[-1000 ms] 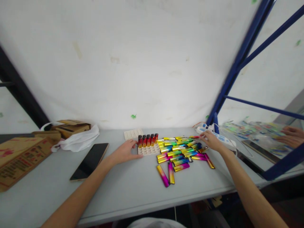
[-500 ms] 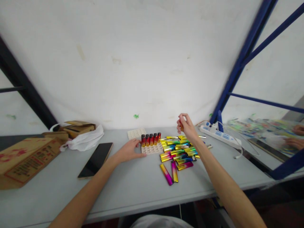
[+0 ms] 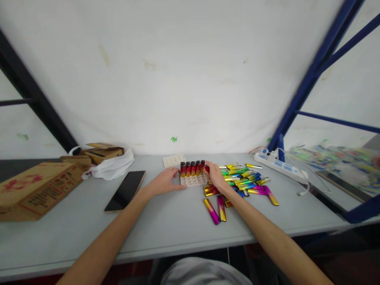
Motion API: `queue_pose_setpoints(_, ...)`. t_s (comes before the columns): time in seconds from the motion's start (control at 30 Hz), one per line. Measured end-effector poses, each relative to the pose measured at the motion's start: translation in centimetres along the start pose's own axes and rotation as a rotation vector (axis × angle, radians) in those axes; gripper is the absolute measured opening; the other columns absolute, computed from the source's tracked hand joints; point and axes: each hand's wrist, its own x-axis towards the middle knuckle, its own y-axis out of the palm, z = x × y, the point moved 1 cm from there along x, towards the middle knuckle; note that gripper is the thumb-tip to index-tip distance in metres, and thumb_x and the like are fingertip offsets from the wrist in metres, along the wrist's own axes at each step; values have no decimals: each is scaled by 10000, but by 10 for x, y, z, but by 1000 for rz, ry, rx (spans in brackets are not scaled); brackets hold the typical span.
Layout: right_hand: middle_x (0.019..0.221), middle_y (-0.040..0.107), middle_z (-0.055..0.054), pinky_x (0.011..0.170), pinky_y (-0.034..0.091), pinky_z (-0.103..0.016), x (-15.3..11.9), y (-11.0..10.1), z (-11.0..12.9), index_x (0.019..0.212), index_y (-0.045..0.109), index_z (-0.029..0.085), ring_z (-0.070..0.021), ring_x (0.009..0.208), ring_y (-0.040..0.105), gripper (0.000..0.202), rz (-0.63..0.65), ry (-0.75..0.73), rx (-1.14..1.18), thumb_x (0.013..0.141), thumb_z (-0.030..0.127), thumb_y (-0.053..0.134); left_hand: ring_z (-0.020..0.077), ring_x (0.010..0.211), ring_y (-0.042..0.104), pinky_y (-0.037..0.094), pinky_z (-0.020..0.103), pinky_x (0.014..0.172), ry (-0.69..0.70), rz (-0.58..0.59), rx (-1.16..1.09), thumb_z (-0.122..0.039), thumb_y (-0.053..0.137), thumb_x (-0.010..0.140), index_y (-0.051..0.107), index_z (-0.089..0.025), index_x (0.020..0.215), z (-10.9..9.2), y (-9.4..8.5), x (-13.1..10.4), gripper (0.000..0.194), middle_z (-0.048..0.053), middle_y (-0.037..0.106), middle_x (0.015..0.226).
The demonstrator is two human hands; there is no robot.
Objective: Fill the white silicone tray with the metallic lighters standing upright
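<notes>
A white tray [image 3: 194, 182] with rows of holes lies on the table, with a back row of red-and-gold lighters [image 3: 193, 169] standing upright in it. My left hand [image 3: 166, 182] holds the tray's left end, thumb at the front corner and fingers toward the back. Pinched in my right hand [image 3: 215, 174] at the tray's right end is a red lighter [image 3: 207, 169]. Its lower part is hidden, so I cannot tell whether it sits in a hole. Under and beyond my right forearm spreads a pile of shiny multicoloured lighters [image 3: 243, 184].
A second white tray [image 3: 173, 160] lies behind. At left are a phone [image 3: 126, 190], a white plastic bag [image 3: 113, 165] and a cardboard box [image 3: 35, 188]. A power strip [image 3: 280, 167] and a blue frame post [image 3: 308, 81] stand at right. Another person's hand [image 3: 376, 161] shows at the far right.
My right hand has come down and left from above the pile to the tray's right end, with a lighter in it. Some pile lighters have shifted rightward. My left hand stays at the tray.
</notes>
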Motion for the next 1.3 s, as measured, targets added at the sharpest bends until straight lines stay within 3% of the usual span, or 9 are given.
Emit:
queue_pose_setpoints(0.2, 440, 353, 29, 484, 285, -270, 2, 2, -2, 554, 371, 247, -140, 467, 365, 484, -66, 34, -68, 946, 506, 256, 258, 871, 586, 454, 341, 768, 1, 0, 3, -732, 656, 668, 626, -156, 970, -1, -1, 0, 651, 89, 633, 961)
queue_pose_setpoints(0.43, 476, 355, 42, 483, 321, -272, 0, 1, 4, 643, 482, 221, -140, 462, 365, 625, -57, 18, 43, 942, 690, 199, 265, 873, 590, 453, 345, 768, 15, -2, 19, -760, 638, 672, 632, -147, 966, 0, 0, -1, 680, 99, 633, 958)
queue_pose_setpoints(0.6, 668, 527, 1, 636, 445, -284, -4, -12, 15, 916, 587, 213, -173, 639, 521, 593, -111, -207, -94, 984, 649, 191, 270, 895, 591, 460, 350, 791, 3, -3, 4, -748, 653, 663, 639, -149, 1008, 0, 0, -1, 691, 100, 635, 980)
queue_pose_setpoints(0.77, 955, 601, -94, 882, 450, -343, -8, -24, 17, 949, 609, 200, -219, 922, 567, 356, -194, -448, -425, 997, 492, 411, 274, 911, 587, 468, 358, 804, -8, 0, -11, -739, 656, 664, 645, -145, 1057, 0, -1, -1, 713, 101, 635, 997)
queue_pose_setpoints(0.97, 792, 645, -43, 746, 445, -301, -1, -26, 3, 1012, 614, 196, -193, 740, 602, 304, -137, -386, -496, 1008, 448, 444, 269, 884, 585, 469, 360, 794, -15, -14, -20, -731, 670, 644, 651, -167, 994, 0, 0, -1, 664, 90, 641, 970)
queue_pose_setpoints(1.3, 966, 713, -86, 806, 462, -291, -2, -38, 9, 1085, 624, 195, -204, 899, 665, 266, 79, -398, -619, 1033, 365, 427, 256, 849, 567, 457, 354, 766, -21, -10, -14, -695, 677, 662, 647, -157, 988, 0, -1, -1, 630, 96, 631, 942)
